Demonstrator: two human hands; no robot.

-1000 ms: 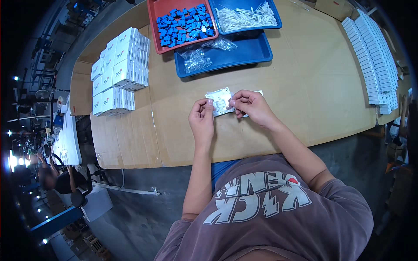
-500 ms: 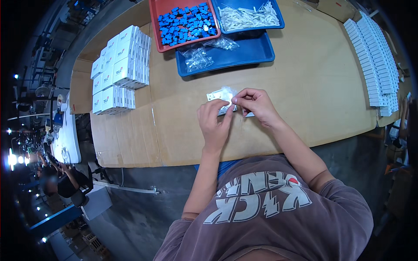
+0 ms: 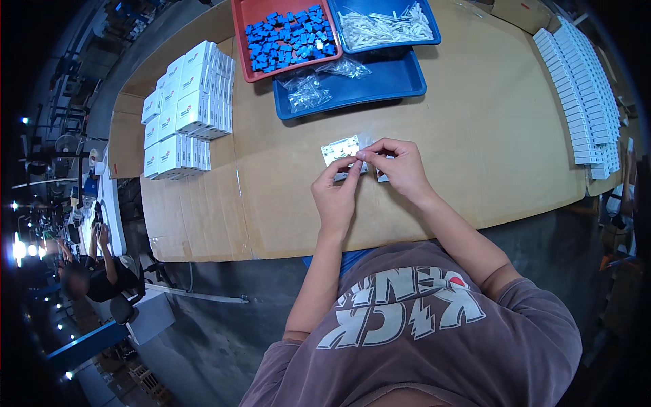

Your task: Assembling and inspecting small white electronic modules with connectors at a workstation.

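My left hand (image 3: 337, 195) and my right hand (image 3: 399, 165) meet over the brown table (image 3: 475, 115) and pinch a small white plate in a clear plastic bag (image 3: 340, 149). The fingertips of both hands grip the bag's near edge, and the plate shows just past my left fingers. A second small white piece (image 3: 381, 176) peeks out under my right hand. Both forearms come in from the lower edge.
A red tray (image 3: 239, 41) of small blue parts, a blue tray (image 3: 352, 93) with clear bags and another blue tray (image 3: 386, 27) of white pieces stand at the far edge. White boxes (image 3: 186, 115) are stacked at left, a row of white boxes (image 3: 576, 88) at right.
Both hands stayed together on the bagged plate. The left hand shifted slightly right and nearer, and the fingers regripped along the bag's edge.
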